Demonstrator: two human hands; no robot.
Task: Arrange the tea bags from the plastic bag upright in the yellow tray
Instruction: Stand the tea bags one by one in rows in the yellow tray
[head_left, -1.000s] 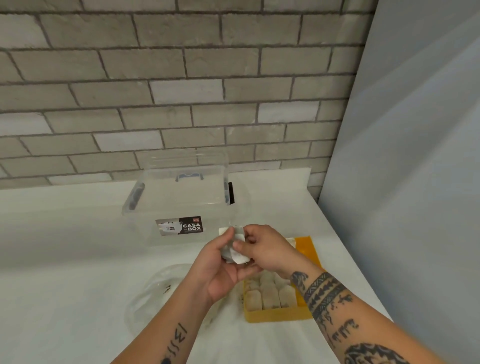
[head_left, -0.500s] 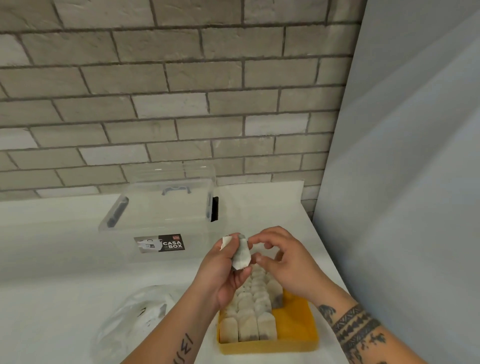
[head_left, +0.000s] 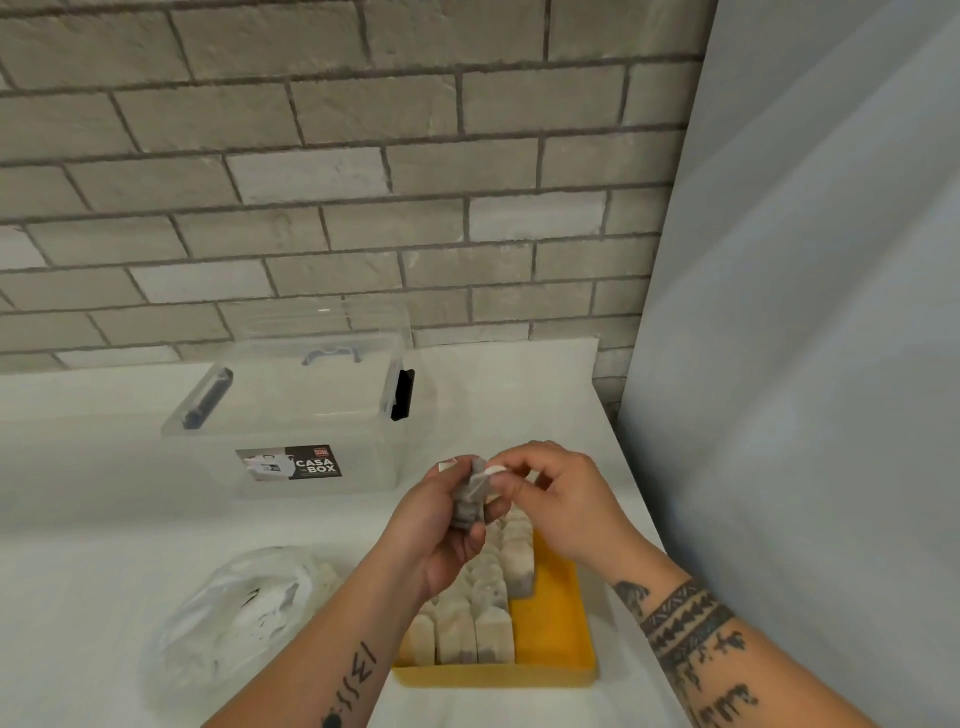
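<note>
Yellow tray (head_left: 551, 616) sits on the white table (head_left: 78, 525), its left part packed with upright tea bags (head_left: 488, 626). Above it, the left hand (head_left: 441, 527) curls its fingers round a loose tea bag (head_left: 469, 501), and the right hand (head_left: 569, 506) pinches the top of it. The plastic bag (head_left: 239, 618) lies left of the tray.

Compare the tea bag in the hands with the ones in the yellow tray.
The held tea bag is lifted, gripped by the left hand and pinched by the right hand; the tray tea bags stand upright in rows in the yellow tray. The held one looks crumpled, those squared. Both are pale paper.
</note>
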